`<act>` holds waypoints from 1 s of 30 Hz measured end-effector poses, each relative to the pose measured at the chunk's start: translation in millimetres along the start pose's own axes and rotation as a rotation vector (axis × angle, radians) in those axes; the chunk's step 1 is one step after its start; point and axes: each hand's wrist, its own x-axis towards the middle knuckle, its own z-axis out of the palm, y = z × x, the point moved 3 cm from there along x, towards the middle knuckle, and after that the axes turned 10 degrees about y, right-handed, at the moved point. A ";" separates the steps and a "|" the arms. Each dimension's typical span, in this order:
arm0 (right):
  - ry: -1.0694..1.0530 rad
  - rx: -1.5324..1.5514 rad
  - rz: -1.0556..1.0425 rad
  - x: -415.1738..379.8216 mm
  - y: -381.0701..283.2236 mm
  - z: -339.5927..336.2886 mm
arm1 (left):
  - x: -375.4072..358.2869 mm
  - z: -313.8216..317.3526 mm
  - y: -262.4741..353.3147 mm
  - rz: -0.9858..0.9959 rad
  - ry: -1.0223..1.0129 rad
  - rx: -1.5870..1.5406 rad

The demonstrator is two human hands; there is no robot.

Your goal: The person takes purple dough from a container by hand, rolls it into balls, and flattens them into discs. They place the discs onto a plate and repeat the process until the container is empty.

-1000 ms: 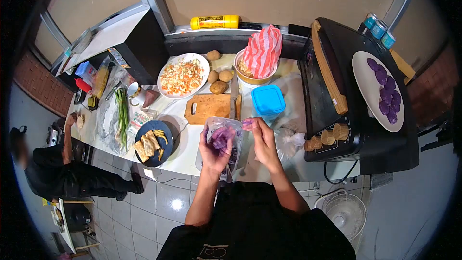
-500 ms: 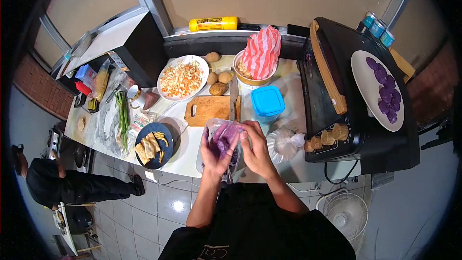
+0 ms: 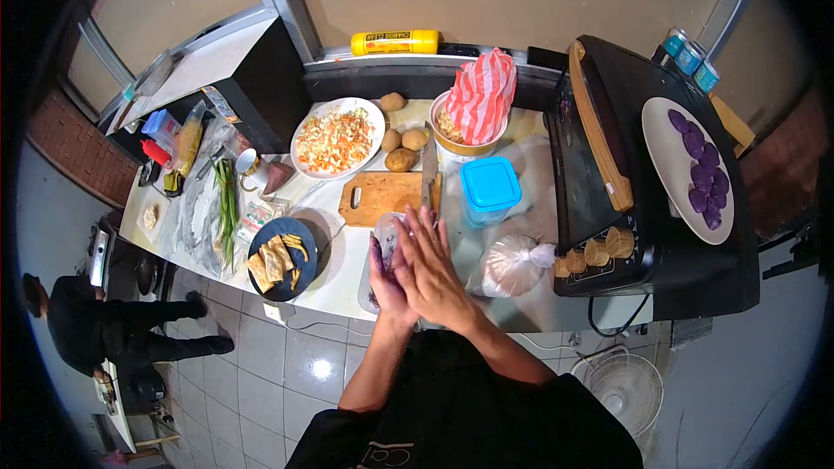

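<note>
My left hand [image 3: 387, 288] lies palm up over a clear plastic tub [image 3: 365, 276], its fingers stained purple. My right hand [image 3: 432, 280] presses flat across it from above, fingers stretched out. A lump of purple dough showed in the left palm a moment ago; now the palms cover it. Some purple mash shows in the tub, mostly hidden behind my hands. Just beyond stands a wooden cutting board [image 3: 382, 198] with a knife [image 3: 429, 175] along its right side. A blue-lidded container [image 3: 490, 184] is to the right of my hands.
Flattened purple rounds [image 3: 702, 175] lie on a white plate [image 3: 667, 149] atop the black oven [image 3: 608, 95]. Left are a dark plate [image 3: 280, 292] with folded pastries and a bowl of chopped vegetables [image 3: 334, 141]. A tied plastic bag [image 3: 511, 267] sits right. Another person [image 3: 82, 321] stands far left.
My right hand has moved left onto my left palm, covering the purple lump. The view has shifted slightly. The other person at the left has changed stance, legs now apart.
</note>
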 end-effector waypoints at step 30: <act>-0.204 -0.041 -0.015 -29.6 -8.2 -33.4 | 11.3 -10.9 11.3 0.051 0.308 0.002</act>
